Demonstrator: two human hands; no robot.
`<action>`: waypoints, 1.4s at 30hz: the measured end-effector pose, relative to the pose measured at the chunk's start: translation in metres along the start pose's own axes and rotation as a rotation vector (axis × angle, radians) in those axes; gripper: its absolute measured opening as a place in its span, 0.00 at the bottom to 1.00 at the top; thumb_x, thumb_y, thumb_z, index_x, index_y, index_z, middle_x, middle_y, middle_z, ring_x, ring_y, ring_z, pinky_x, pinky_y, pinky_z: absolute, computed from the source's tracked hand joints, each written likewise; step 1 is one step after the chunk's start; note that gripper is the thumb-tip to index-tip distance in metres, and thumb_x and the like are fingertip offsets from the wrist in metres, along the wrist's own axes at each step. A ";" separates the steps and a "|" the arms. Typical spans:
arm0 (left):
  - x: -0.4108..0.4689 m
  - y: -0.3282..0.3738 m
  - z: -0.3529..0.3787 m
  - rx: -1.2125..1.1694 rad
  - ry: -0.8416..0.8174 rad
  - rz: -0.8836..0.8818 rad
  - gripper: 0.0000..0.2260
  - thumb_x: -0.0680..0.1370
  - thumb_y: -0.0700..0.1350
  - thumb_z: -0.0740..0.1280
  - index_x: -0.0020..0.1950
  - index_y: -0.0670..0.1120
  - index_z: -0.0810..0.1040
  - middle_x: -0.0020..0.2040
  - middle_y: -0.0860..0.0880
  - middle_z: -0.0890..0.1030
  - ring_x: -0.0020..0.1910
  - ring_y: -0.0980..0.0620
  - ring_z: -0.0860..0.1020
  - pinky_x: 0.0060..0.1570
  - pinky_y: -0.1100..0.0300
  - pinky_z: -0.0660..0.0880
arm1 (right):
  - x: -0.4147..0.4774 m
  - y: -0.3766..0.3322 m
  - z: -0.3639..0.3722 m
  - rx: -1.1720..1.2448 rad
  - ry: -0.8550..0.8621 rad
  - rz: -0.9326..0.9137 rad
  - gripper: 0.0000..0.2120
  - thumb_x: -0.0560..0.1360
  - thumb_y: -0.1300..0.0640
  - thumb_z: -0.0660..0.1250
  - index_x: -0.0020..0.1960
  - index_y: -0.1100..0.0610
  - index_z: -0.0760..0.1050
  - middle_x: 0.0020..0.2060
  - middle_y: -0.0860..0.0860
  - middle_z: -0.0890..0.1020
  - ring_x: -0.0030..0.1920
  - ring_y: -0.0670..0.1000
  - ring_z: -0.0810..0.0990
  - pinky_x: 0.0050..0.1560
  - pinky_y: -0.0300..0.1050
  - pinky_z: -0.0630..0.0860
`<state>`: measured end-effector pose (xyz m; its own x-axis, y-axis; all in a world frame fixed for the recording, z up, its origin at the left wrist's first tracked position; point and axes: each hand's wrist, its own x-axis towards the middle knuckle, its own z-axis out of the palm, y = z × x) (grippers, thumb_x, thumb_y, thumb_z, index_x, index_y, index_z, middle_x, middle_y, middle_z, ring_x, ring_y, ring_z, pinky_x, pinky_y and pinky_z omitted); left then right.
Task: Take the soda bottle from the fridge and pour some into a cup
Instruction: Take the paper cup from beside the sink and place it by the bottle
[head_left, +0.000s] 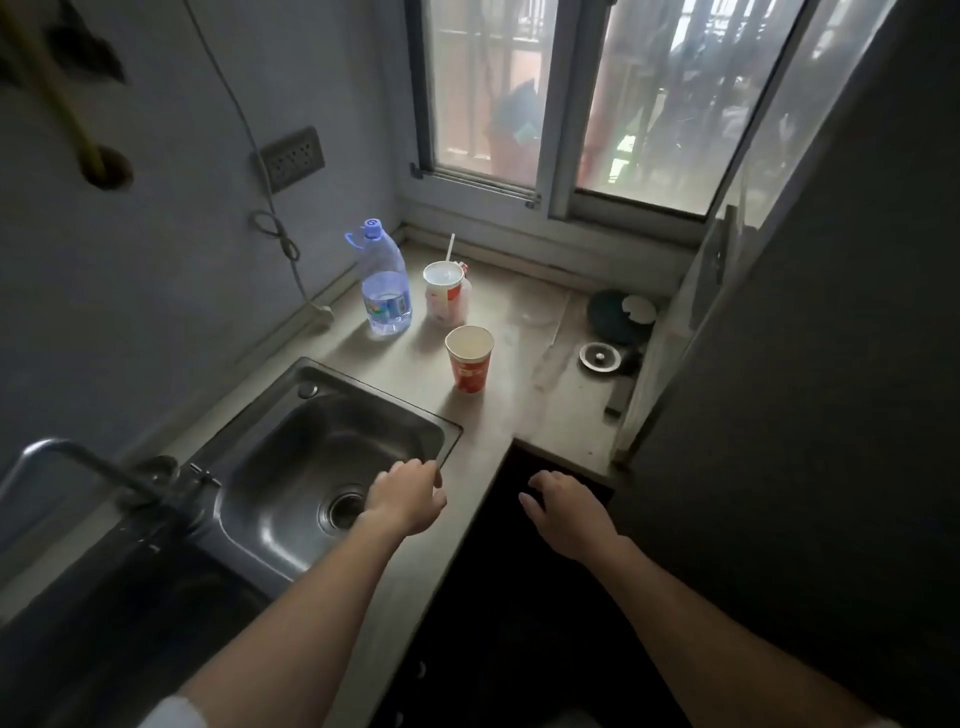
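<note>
A red paper cup (468, 358) stands upright and open-topped on the beige counter (519, 415), right of the sink. My left hand (408, 498) hovers palm down over the sink's right rim, fingers loosely curled, holding nothing. My right hand (563, 512) hangs over the dark gap beyond the counter's edge, fingers spread, also holding nothing. A tall dark fridge (810, 364) fills the right side, its door shut. No soda bottle is in view.
A steel sink (291, 467) with a faucet (88, 462) lies at left. At the back stand a clear water bottle (383, 280) with a blue cap and a lidded cup (444, 293) with a straw. A round metal strainer (600, 357) and dark dish (618, 312) sit beside the fridge.
</note>
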<state>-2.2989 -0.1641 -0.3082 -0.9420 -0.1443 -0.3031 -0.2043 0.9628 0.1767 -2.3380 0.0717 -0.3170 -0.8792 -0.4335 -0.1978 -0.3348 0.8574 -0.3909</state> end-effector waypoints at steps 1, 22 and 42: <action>0.013 0.002 -0.004 0.001 0.000 -0.021 0.12 0.77 0.52 0.60 0.58 0.52 0.76 0.58 0.49 0.77 0.60 0.46 0.74 0.58 0.51 0.70 | 0.018 0.002 -0.009 -0.001 -0.015 -0.017 0.21 0.80 0.43 0.58 0.65 0.56 0.72 0.58 0.52 0.79 0.58 0.54 0.77 0.58 0.49 0.74; 0.140 -0.044 -0.028 -0.298 0.052 -0.263 0.19 0.79 0.51 0.62 0.70 0.51 0.66 0.64 0.47 0.74 0.65 0.44 0.71 0.64 0.49 0.67 | 0.266 -0.023 -0.003 0.749 0.042 0.140 0.61 0.51 0.42 0.84 0.75 0.51 0.55 0.71 0.49 0.68 0.70 0.47 0.68 0.72 0.49 0.65; 0.040 -0.062 -0.048 -0.558 0.575 -0.591 0.32 0.77 0.46 0.68 0.77 0.45 0.58 0.72 0.44 0.69 0.64 0.41 0.75 0.60 0.50 0.75 | 0.260 -0.204 -0.012 0.827 -0.371 -0.566 0.33 0.65 0.48 0.80 0.64 0.54 0.71 0.54 0.44 0.79 0.55 0.41 0.79 0.54 0.38 0.77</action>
<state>-2.3365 -0.2408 -0.2863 -0.6040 -0.7969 -0.0110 -0.6396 0.4765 0.6033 -2.5027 -0.2120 -0.2778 -0.4630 -0.8864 -0.0035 -0.2048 0.1108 -0.9725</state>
